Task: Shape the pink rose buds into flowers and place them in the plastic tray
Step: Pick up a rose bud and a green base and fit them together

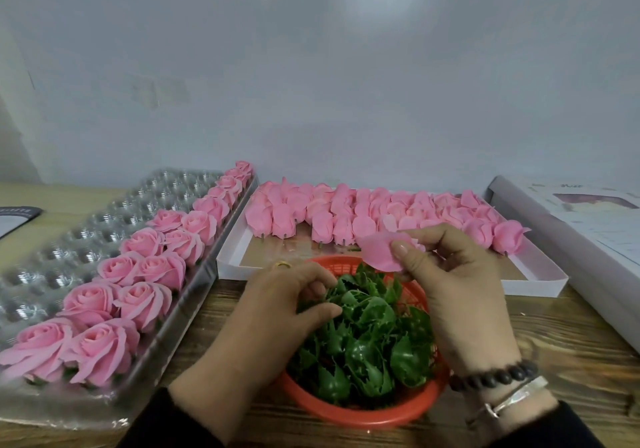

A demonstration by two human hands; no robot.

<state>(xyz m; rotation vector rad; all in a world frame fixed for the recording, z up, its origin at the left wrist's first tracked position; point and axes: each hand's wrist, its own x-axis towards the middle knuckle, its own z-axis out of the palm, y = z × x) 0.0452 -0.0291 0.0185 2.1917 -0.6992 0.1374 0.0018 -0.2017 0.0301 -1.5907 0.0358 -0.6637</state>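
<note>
Wooden table (571, 343), right hand (457, 274) gripping bud (381, 250)

Pink roses (138, 274), green leaves (367, 337), red basket (363, 413), seemingly clear tray (104, 212).

Pink rose buds (367, 215): closed, massed along the far side of a white box. Plastic tray (69, 240), left: clear, dimpled, two right-hand rows filled with opened flowers (138, 274).

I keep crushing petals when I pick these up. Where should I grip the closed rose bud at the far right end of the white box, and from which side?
Judging by its pose, grip the closed rose bud low on its body, near the base that points toward the box's near wall. Come from the near right, where no other bud crowds it. Its loose petal tips flare near the top, so I'd avoid pinching there.
</note>
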